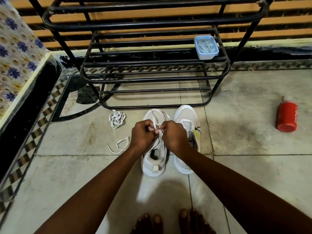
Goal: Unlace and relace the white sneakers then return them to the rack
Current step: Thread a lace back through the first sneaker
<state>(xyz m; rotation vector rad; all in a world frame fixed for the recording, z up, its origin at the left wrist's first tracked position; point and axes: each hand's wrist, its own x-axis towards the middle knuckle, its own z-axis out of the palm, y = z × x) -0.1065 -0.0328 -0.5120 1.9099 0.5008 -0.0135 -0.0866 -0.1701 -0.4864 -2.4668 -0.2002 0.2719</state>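
Two white sneakers stand side by side on the tiled floor, toes toward the black metal rack [152, 78]. Over the left sneaker [154, 162], my left hand [142, 135] and my right hand [174, 135] both pinch its white lace [158, 114] near the tongue. A loop of that lace lies over the toe and a loose end trails on the floor to the left [119, 146]. The right sneaker [186, 119] has no lace in its eyelets that I can see. A second white lace [117, 118] lies bunched on the floor left of the shoes.
A pale blue lidded plastic box [206, 47] sits on a middle shelf of the rack, at its right end. A red bottle [287, 116] lies on the floor to the right. A patterned tiled ledge [18, 61] runs along the left. My bare toes [170, 222] are at the bottom edge.
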